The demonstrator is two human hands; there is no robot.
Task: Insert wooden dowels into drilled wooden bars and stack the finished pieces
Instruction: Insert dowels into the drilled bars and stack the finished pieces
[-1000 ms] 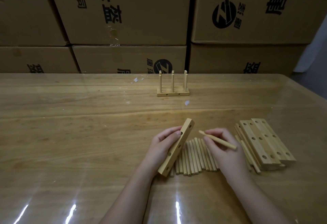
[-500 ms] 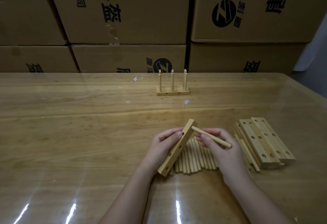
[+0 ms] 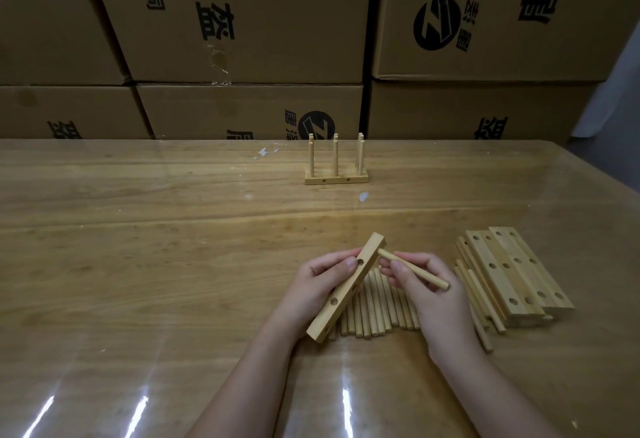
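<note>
My left hand [image 3: 322, 285] grips the tilted bar [image 3: 346, 287] above the loose dowels [image 3: 374, 313], while my right hand [image 3: 426, 285], just right of the bar, pinches a dowel [image 3: 412, 268] crosswise to it, tip touching its right face near the far end.

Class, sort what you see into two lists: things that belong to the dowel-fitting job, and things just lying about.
Job: left hand holding the drilled bar; right hand pinching a dowel; loose dowels beneath; spare bars; finished piece at the back.
Lying about: cardboard boxes; white scraps on the table.
</note>
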